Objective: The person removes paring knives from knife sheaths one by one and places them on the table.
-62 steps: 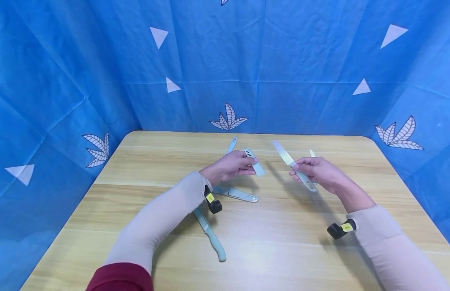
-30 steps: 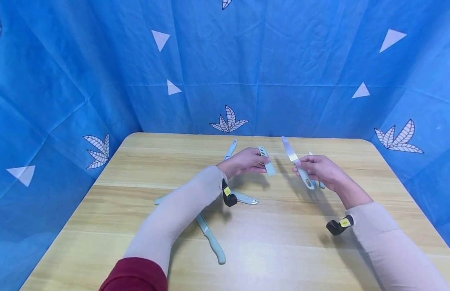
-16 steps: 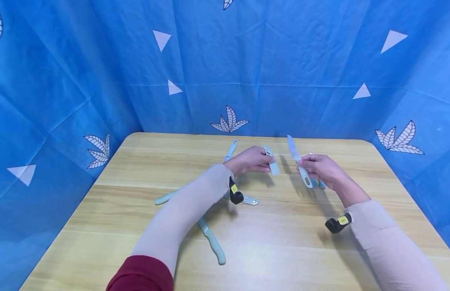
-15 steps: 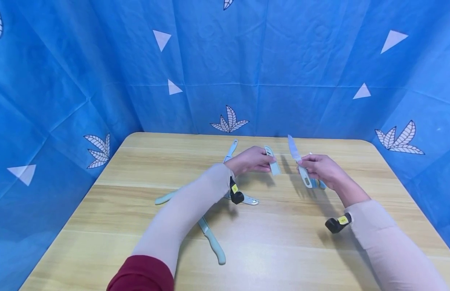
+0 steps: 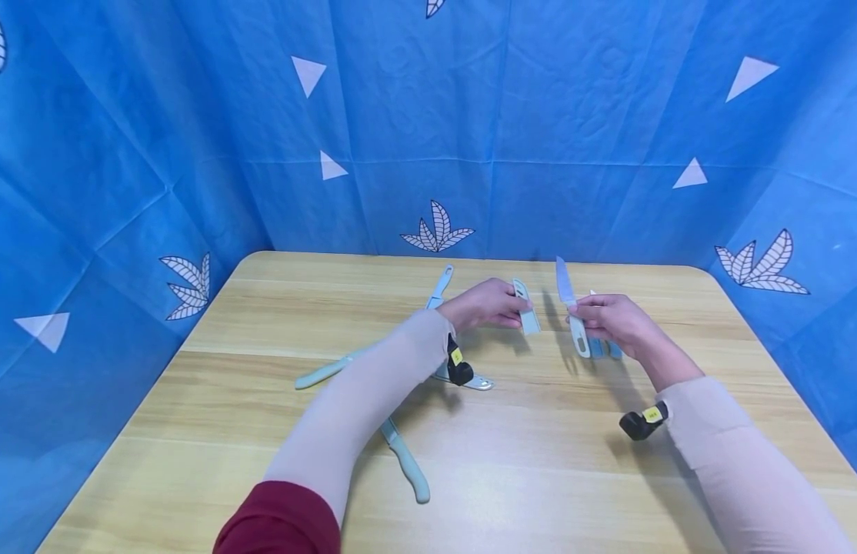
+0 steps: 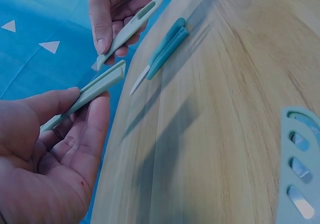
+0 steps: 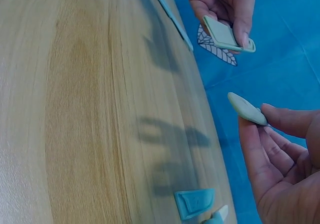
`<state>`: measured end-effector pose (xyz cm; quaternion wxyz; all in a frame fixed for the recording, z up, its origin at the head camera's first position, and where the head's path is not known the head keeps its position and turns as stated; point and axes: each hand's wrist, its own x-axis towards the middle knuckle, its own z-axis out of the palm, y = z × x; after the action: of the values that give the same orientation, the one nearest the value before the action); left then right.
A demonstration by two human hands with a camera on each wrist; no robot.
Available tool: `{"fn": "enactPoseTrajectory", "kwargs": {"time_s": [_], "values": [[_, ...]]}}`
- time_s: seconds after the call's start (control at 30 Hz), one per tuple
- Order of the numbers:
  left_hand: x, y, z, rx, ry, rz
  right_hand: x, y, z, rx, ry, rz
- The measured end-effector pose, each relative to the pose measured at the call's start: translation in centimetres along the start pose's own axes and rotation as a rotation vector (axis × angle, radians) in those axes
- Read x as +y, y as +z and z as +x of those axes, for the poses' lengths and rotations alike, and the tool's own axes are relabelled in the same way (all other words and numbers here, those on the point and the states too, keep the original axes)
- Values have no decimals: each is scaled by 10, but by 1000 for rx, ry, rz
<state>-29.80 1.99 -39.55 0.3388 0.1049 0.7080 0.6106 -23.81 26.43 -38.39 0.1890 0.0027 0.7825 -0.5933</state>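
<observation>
Between thumb and fingers, my left hand pinches a pale green blade sheath with slots near its upper end. My right hand grips a kitchen knife by its pale green handle near the blade, which points up and away. Both things are held above the table, a short gap apart. The left wrist view shows the sheath's mouth close to the knife handle. In the right wrist view, the knife's handle end faces the camera and its blade is hidden.
Under the right hand lie a teal sheath and a small knife on the wooden table. More knives lie around the left arm: one behind, a left handle, a front handle. A slotted sheath lies partly covered.
My left hand has moved right with the sheath, closing in on the knife. The knife in my right hand has turned more upright, its tip shifting right.
</observation>
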Motion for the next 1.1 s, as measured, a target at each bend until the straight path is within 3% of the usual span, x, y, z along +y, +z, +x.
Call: {"fn": "enactPoseTrajectory", "kwargs": {"time_s": [0.43, 1.1], "values": [[-3, 6, 12, -73, -13, 8, 1, -3, 5, -5, 41, -9], [-6, 13, 26, -106, -37, -37, 13, -8, 16, 16, 71, -24]]}}
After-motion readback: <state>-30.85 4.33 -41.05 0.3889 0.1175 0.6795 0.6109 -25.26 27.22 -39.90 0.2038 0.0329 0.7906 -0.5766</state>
